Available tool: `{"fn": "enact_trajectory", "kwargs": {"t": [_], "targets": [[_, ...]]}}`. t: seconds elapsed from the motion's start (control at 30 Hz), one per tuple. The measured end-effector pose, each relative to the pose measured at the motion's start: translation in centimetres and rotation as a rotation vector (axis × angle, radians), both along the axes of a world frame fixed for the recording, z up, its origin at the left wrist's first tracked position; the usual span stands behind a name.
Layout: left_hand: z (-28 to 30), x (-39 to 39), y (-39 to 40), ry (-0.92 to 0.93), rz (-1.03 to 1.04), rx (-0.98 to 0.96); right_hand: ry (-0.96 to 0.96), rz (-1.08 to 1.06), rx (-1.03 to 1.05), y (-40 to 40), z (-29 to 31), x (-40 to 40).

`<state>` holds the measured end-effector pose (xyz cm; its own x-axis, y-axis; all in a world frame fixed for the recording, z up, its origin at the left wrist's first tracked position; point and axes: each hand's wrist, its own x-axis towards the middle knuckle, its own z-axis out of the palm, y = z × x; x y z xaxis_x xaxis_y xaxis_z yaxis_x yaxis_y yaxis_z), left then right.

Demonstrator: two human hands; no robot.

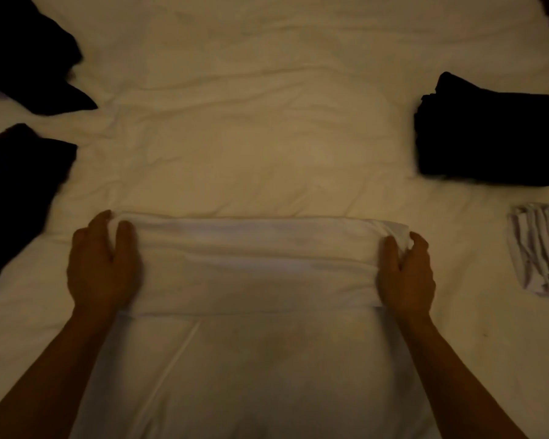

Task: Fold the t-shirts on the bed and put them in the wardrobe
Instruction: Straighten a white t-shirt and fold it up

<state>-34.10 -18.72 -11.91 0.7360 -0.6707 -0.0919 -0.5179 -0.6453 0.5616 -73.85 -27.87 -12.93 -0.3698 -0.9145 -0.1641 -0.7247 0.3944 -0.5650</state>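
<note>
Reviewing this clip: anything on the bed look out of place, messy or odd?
Mostly orderly. The dark clothes at the left edge lie crumpled, unlike the neat dark folded stack on the right. Left hand and right hand grip the white t-shirt evenly mid-fold. Nothing looks spilled or damaged.

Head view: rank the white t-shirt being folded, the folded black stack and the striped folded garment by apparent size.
1. white t-shirt, nearest the camera
2. folded black stack
3. striped folded garment, cut off by the frame's edge
</note>
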Motion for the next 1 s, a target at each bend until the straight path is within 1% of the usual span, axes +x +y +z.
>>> {"fn": "enact_trajectory", "kwargs": {"t": [0.1,0.17,0.27,0.3,0.37,0.43,0.47,0.5,0.53,0.57,0.63,0.7,0.73,0.8,0.87,0.9,0.97,1.0], "targets": [[0.9,-0.3,-0.9,0.156,0.077,0.043,-0.141,-0.050,0.173,-1.2,0.6,-0.2],[1.1,0.0,-1.8,0.287,0.165,0.021,-0.265,-0.046,0.206,-2.3,0.3,-0.4],[1.1,0.7,-2.6,0.459,0.262,-0.014,-0.394,-0.004,0.145,-2.8,-0.6,-0.8],[1.3,0.7,-2.8,0.550,0.300,-0.054,-0.416,0.014,0.102,-2.7,-0.7,-0.9],[1.3,0.8,-2.7,0.714,0.392,-0.181,-0.496,-0.026,0.028,-2.2,-0.7,-1.3],[1.4,0.7,-2.5,0.781,0.442,-0.285,-0.569,-0.097,-0.025,-1.6,-1.2,-1.9],[1.1,0.7,-2.4,0.781,0.452,-0.315,-0.564,-0.119,-0.042,-1.3,-1.4,-2.0],[1.0,0.5,-2.4,0.757,0.454,-0.326,-0.531,-0.107,-0.051,-1.1,-1.6,-2.2],[0.6,0.6,-2.3,0.689,0.441,-0.310,-0.451,-0.080,-0.049,-1.0,-1.8,-2.1],[0.6,0.4,-2.2,0.572,0.402,-0.266,-0.361,-0.050,-0.039,-0.8,-1.8,-2.1],[0.4,0.3,-1.9,0.253,0.277,-0.117,-0.244,-0.026,-0.015,-0.8,-1.4,-1.8],[0.7,-0.5,-1.1,-0.071,0.096,-0.041,-0.111,-0.007,-0.049,-0.7,-0.8,-2.0],[1.1,-1.4,-0.9,-0.219,-0.017,-0.065,0.011,0.024,-0.106,-0.6,-0.6,-2.2],[1.0,-3.9,-0.9,-0.409,-0.263,-0.134,0.241,0.160,-0.222,0.1,0.2,-1.8],[0.2,-6.7,-1.1,-0.485,-0.490,-0.085,0.396,0.376,-0.322,1.0,0.5,-0.4],[-0.5,-7.7,-1.0,-0.492,-0.564,-0.022,0.452,0.492,-0.321,1.5,0.4,0.3],[-2.2,-8.3,0.0,-0.466,-0.616,0.120,0.535,0.649,-0.220,2.1,-0.7,0.6],[-2.9,-8.3,0.8,-0.455,-0.630,0.176,0.553,0.665,-0.151,2.3,-1.4,0.0]]}}
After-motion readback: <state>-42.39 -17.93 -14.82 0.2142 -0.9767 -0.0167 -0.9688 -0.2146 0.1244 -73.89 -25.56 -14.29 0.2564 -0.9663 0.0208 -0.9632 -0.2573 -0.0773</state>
